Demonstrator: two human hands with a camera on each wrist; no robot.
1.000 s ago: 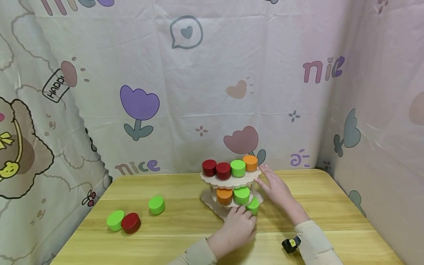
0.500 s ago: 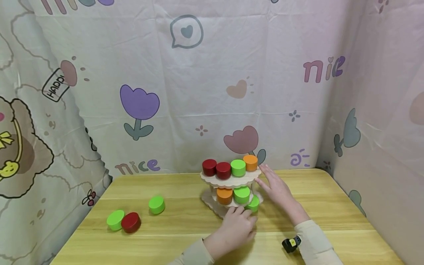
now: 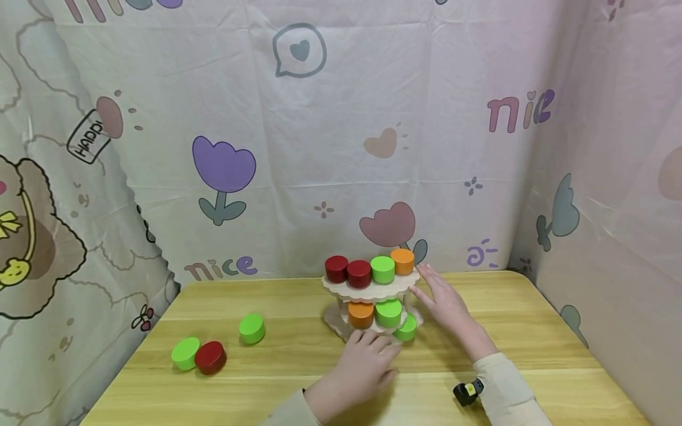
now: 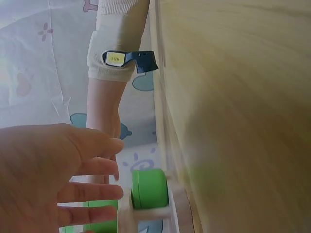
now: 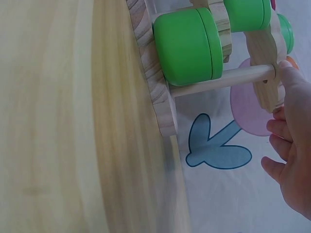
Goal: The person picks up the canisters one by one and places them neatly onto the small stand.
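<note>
A wooden tiered stand (image 3: 367,292) with scalloped boards carries round blocks. On its top board sit two dark red blocks (image 3: 359,274), a green block (image 3: 383,270) and an orange block (image 3: 402,261). Lower down are another orange block (image 3: 360,315) and green block (image 3: 389,313); a further green block (image 3: 407,327) lies on the base. My right hand (image 3: 447,307) holds the top board's right edge, thumb and fingertips at the rim. In front of the base, my left hand (image 3: 359,367) has loosely extended fingers and nothing in them, as the left wrist view shows.
To the left on the wooden table (image 3: 288,384) lie a green block (image 3: 186,354) touching a red block (image 3: 210,358), and a separate green block (image 3: 252,328). A black device (image 3: 468,392) is at the right sleeve. Printed cloth (image 3: 330,148) hangs behind and at both sides.
My left hand has drawn back left and towards me from the green block on the base, which now shows more fully. My right hand stays at the top board.
</note>
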